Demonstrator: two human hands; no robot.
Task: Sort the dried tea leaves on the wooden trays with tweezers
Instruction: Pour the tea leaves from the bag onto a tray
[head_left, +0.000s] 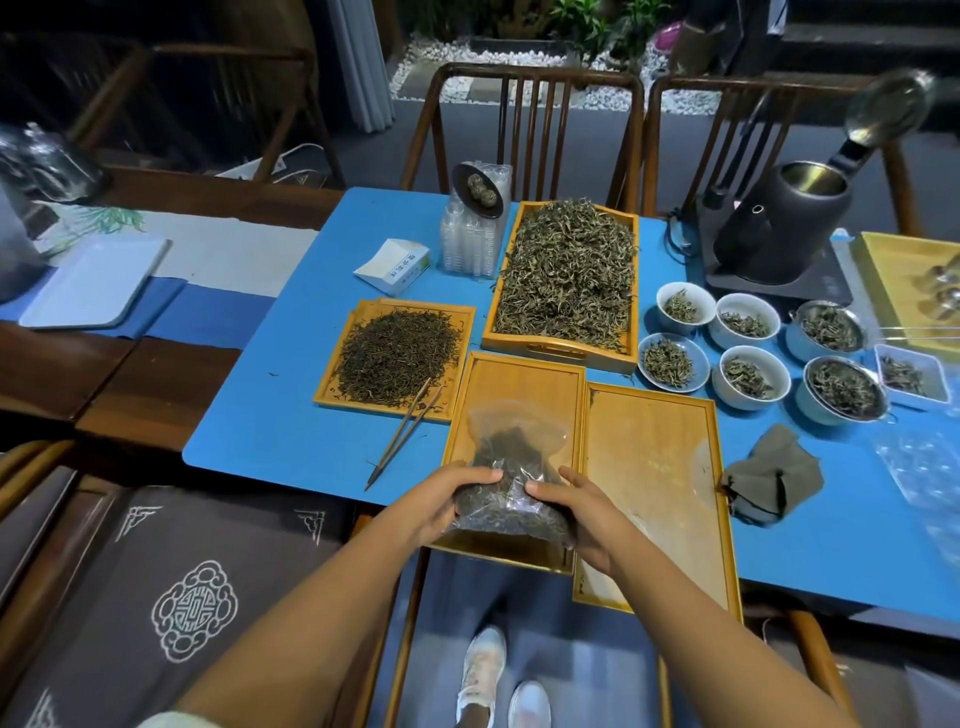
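A clear plastic bag of dark tea leaves (511, 480) lies on a bare wooden tray (519, 384) near the table's front edge. My left hand (447, 501) grips the bag's left side and my right hand (576, 506) grips its right side. Wooden tweezers (402, 436) lie on the blue mat, their tips resting on a square tray of dark fine tea leaves (397, 356). Behind stands a deeper tray heaped with greener leaves (569, 275). A second bare tray (652, 478) lies to the right of the bag.
Several small bowls of tea leaves (748, 379) stand at the right, with a black kettle (779, 228) behind them. A grey cloth (774, 478) lies near the right tray. A white paper box (395, 265) and stacked clear cups (470, 234) sit at the back.
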